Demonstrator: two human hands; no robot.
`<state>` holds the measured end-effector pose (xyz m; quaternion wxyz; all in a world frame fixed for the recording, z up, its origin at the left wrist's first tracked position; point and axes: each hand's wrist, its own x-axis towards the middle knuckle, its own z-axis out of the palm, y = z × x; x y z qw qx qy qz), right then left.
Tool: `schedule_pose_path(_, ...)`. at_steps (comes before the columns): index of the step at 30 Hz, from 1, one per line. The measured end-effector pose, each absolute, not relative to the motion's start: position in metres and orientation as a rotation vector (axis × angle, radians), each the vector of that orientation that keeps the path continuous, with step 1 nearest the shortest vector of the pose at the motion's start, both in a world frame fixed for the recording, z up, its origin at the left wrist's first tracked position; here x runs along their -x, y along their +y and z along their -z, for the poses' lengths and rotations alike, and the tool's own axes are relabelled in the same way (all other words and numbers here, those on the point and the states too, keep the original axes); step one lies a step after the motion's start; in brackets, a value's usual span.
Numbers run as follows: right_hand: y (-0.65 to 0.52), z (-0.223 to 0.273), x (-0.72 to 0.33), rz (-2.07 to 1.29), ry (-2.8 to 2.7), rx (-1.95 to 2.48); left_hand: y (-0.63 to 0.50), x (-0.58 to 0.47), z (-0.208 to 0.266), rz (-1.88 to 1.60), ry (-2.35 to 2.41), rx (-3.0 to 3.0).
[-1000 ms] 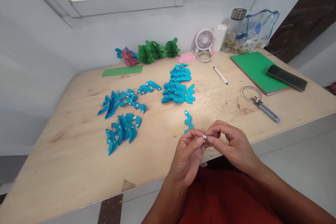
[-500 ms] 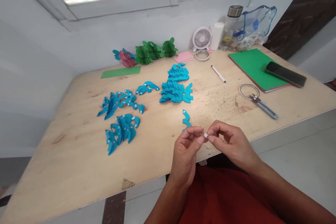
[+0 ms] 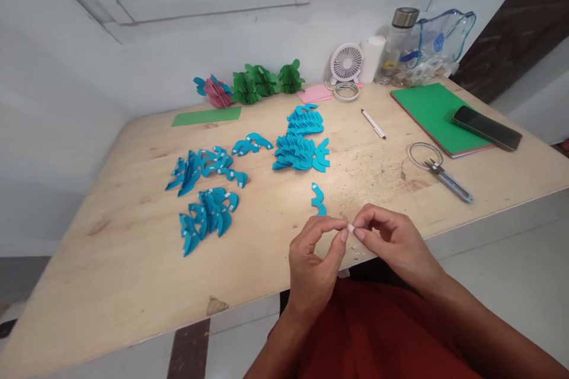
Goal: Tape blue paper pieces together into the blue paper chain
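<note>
Near the table's front edge my left hand (image 3: 316,257) and my right hand (image 3: 391,237) meet fingertip to fingertip. Between them is a tiny white piece of tape (image 3: 351,228), pinched by the thumb and forefinger of each hand. Just beyond my left fingers lies a single blue paper cutout (image 3: 318,196) with a white patch at its upper end. Farther back sits a stack of blue paper cutouts (image 3: 296,152). On the left, blue cutouts with white tape patches (image 3: 208,213) lie in loose groups.
Thread snips (image 3: 451,182) rest against a tape roll (image 3: 415,157) on the right. Beyond are a pen (image 3: 373,123), a green folder (image 3: 427,109) and a phone (image 3: 486,128). Green paper shapes (image 3: 262,80), a small fan (image 3: 347,63) and a bottle (image 3: 395,47) line the wall.
The view has shifted slightly. My left forefinger has straightened, and its thumb has come in closer to the white tape piece, which now shows less between the fingertips.
</note>
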<state>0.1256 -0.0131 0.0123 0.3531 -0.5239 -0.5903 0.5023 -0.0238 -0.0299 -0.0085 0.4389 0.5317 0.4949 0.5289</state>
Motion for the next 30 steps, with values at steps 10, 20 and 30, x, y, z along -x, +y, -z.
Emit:
schedule_pose_path(10, -0.0129, -0.0134, -0.1231, -1.245, -1.583, 1.356, -0.0277, 0.0265, 0.0055, -1.296, 1.207, -1.323)
schedule_pose_path(20, -0.0132, -0.0162, -0.1241, -1.176, -1.645, 1.337, -0.0273, 0.0276, 0.0035, -1.299, 1.226, -1.404)
schedule_pose_path(30, -0.0141, -0.02, -0.1262, -1.073, -1.743, 1.322, -0.0276, 0.0296, 0.0019, -1.294, 1.219, -1.555)
